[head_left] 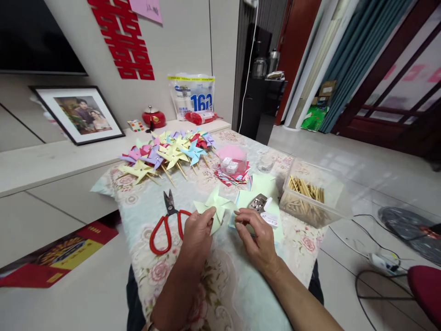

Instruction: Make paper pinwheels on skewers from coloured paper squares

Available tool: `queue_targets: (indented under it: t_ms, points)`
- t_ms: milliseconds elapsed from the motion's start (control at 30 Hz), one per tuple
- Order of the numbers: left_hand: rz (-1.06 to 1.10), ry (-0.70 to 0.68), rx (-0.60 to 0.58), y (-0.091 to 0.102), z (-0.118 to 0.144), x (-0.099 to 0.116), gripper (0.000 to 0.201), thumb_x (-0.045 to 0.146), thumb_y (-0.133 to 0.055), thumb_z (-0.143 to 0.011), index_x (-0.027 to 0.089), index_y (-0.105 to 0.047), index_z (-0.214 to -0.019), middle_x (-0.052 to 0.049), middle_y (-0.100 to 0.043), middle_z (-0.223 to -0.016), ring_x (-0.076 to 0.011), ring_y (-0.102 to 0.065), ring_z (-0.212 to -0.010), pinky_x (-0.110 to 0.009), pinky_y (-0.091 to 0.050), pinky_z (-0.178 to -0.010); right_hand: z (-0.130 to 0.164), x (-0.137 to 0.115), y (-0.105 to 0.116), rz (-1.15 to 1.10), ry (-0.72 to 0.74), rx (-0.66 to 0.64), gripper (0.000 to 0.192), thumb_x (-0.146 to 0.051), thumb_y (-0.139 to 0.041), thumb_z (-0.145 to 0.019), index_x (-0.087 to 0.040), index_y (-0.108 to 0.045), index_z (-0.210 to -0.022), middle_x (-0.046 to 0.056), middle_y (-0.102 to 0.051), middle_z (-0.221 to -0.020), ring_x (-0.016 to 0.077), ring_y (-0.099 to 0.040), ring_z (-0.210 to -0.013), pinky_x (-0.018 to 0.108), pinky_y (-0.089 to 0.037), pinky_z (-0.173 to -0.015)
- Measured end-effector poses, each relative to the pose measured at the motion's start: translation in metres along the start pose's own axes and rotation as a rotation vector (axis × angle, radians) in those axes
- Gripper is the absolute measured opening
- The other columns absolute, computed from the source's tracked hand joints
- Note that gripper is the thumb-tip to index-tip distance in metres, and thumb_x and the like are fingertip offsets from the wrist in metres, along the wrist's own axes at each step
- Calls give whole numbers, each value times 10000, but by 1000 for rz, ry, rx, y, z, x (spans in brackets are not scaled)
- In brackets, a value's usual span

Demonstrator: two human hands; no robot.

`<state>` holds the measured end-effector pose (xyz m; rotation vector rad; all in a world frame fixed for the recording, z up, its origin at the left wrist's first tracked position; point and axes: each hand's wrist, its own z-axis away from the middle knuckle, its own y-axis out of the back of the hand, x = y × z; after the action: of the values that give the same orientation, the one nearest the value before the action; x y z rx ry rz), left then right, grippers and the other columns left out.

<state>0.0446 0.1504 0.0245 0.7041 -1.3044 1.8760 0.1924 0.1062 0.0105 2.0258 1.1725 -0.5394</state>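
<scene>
My left hand [200, 226] is closed on a pale green paper pinwheel [216, 202], the thumb pressed over its middle. At the pinwheel's right tip, my right hand [255, 234] has its thumb and index finger bent together against the paper; anything small between them is hidden. Red-handled scissors [170, 214] lie just left of my left hand. Beyond my right hand, a small container of metal pieces [258, 202] rests on a stack of green paper sheets [263, 185]. Finished-looking pinwheels [175, 154] on sticks, in several colours, lie in a heap at the far left.
A clear plastic box [303, 209] of short wooden sticks stands at the table's right edge. A pink-topped tub [232, 161] sits on coloured paper pieces, beside a small clear container [265, 164]. A cabinet [69, 158] with a framed photo [79, 115] borders the table's far left.
</scene>
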Motion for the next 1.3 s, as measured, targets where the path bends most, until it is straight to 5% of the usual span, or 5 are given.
queue_targets:
  t_ms: [300, 500, 733, 900, 1300]
  points:
    - [-37, -32, -124, -9, -17, -21, 308, 287, -802, -574, 158, -704, -836, -29, -748, -719, -244, -713, -769, -314, -521, -732, -25, -1, 40, 213, -34, 63, 137, -183, -536, -961, -193, -648, -883, 46, -689, -823, 181, -649, -765, 287, -489, -711]
    - [-40, -30, -143, -8, -13, -18, 292, 290, -804, -594, 156, -691, -827, -18, -745, -709, -227, -713, -754, -291, -514, -705, -85, -7, 76, 712, -161, -494, 204, -147, -501, -944, -185, -696, -895, 61, -727, -870, 181, -657, -777, 264, -422, -696]
    - [-33, -21, -168, -7, -15, -21, 318, 299, -815, -609, 134, -699, -855, -28, -750, -721, -228, -710, -734, -306, -518, -716, -96, 6, 52, 950, -232, -822, 176, -75, -612, -818, -136, -772, -776, 176, -767, -818, 290, -718, -765, 302, -420, -634]
    - [-7, -33, -166, -3, -20, -25, 375, 304, -814, -619, 121, -714, -931, -44, -765, -763, -229, -710, -735, -316, -525, -722, -93, 7, 41, 1057, -265, -883, 273, -16, -520, -856, -56, -781, -926, 255, -763, -967, 354, -736, -920, 354, -483, -736]
    - [-11, -53, -174, -4, -19, -24, 356, 323, -803, -638, 125, -726, -924, -43, -763, -780, -220, -701, -722, -298, -518, -691, -87, 25, 46, 1030, -281, -839, 251, -148, -507, -862, -124, -757, -865, 204, -767, -922, 313, -736, -841, 319, -410, -634]
